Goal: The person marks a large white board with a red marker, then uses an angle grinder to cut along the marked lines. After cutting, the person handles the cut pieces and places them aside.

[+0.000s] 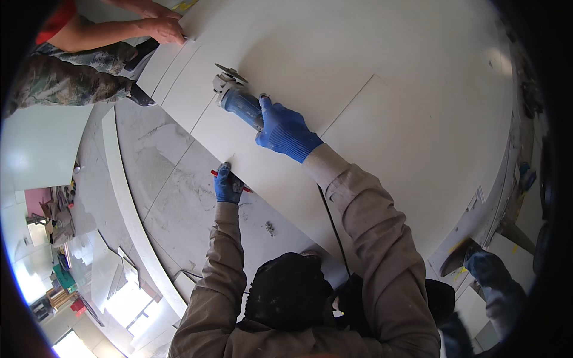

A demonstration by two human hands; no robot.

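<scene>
My right hand (pixel 285 128), in a blue knit glove, is wrapped round the body of a blue angle grinder (pixel 242 106). The grinder's disc (pixel 231 73) is at the far end, over a large white panel (pixel 406 137); whether it touches the surface, I cannot tell. From the grinder's side a black cord (pixel 331 221) runs down past my right forearm. My left hand (pixel 227 184), also gloved in blue, is closed at the panel's left edge, with a red pencil-like stick (pixel 247 190) poking out on both sides of it. Thin straight lines cross the panel.
Another person's hands (pixel 164 28) rest at the panel's far left corner. A long pale strip (pixel 128 200) lies on the grey floor (pixel 158 140) at left. Beyond it is a cluttered pile (pixel 59 218). Another person's jeans-clad leg (pixel 492 286) shows at the right.
</scene>
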